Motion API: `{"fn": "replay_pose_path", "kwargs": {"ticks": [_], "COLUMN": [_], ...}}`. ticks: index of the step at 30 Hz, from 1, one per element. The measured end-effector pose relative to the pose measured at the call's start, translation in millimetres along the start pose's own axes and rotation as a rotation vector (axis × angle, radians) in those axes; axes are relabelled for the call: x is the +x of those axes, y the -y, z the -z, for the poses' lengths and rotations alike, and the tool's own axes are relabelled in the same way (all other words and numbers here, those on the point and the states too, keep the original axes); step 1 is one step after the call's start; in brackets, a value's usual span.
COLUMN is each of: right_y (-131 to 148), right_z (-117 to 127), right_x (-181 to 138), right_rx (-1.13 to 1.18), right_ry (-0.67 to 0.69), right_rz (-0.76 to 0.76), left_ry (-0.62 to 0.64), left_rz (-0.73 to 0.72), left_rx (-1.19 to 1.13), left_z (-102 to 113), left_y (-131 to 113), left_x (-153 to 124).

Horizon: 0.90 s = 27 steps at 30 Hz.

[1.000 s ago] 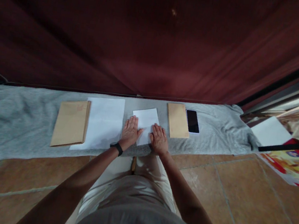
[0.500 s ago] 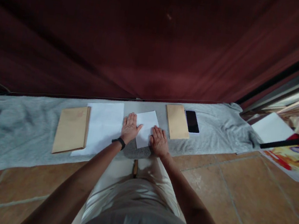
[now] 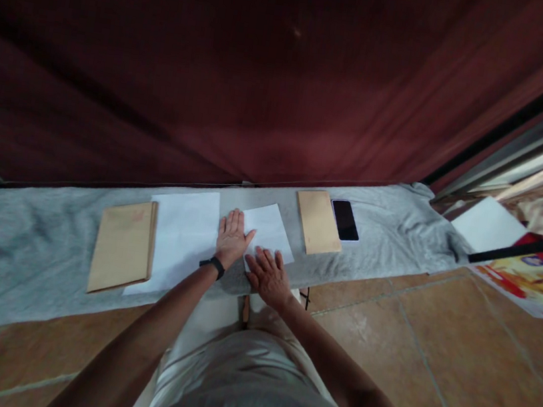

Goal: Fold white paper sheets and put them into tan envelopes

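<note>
A small folded white paper lies on a grey cloth spread over the floor. My left hand, with a black wristband, rests flat on the paper's left edge, fingers stretched out. Flat with spread fingers, my right hand presses the paper's near edge. Left of my hands lie a larger white sheet and a brown envelope. To the right lie a second brown envelope and a black phone.
A dark red curtain hangs right behind the cloth. Brown floor tiles surround me. At the far right are a white sheet, a colourful printed sheet and a dark bar. My legs fill the near centre.
My right hand slid left and nearer along the paper's near edge. The left hand stays flat on the left edge. The view shifted slightly.
</note>
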State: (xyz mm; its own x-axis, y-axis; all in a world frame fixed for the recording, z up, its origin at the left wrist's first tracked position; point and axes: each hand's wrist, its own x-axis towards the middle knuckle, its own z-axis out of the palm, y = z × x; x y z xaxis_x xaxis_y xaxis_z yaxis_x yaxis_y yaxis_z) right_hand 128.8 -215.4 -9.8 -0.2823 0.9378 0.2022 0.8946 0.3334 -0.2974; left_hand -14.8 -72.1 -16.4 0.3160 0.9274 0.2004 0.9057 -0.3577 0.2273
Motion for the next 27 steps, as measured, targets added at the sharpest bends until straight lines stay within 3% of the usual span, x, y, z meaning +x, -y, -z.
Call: {"fn": "replay_pose_path", "kwargs": {"ticks": [5, 11, 13, 21, 27], "right_y": [-4, -2, -1, -1, -2], "right_z": [3, 10, 13, 6, 4], "right_x": [-12, -9, -8, -9, -9], "right_rx": [-0.007, 0.019, 0.025, 0.047, 0.039], "right_ry": [-0.001, 0.012, 0.014, -0.004, -0.037], "right_rz": [0.055, 0.038, 0.032, 0.016, 0.012], "left_ry": [-0.004, 0.171, 0.219, 0.188, 0.094], "left_rz": [-0.078, -0.438, -0.494, -0.387, -0.199], "left_rx": [0.002, -0.048, -0.027, -0.004, 0.012], "left_z": [5, -1, -6, -12, -5], "left_y": [-6, -43, -52, -46, -33], "left_x": [7, 27, 33, 62, 61]}}
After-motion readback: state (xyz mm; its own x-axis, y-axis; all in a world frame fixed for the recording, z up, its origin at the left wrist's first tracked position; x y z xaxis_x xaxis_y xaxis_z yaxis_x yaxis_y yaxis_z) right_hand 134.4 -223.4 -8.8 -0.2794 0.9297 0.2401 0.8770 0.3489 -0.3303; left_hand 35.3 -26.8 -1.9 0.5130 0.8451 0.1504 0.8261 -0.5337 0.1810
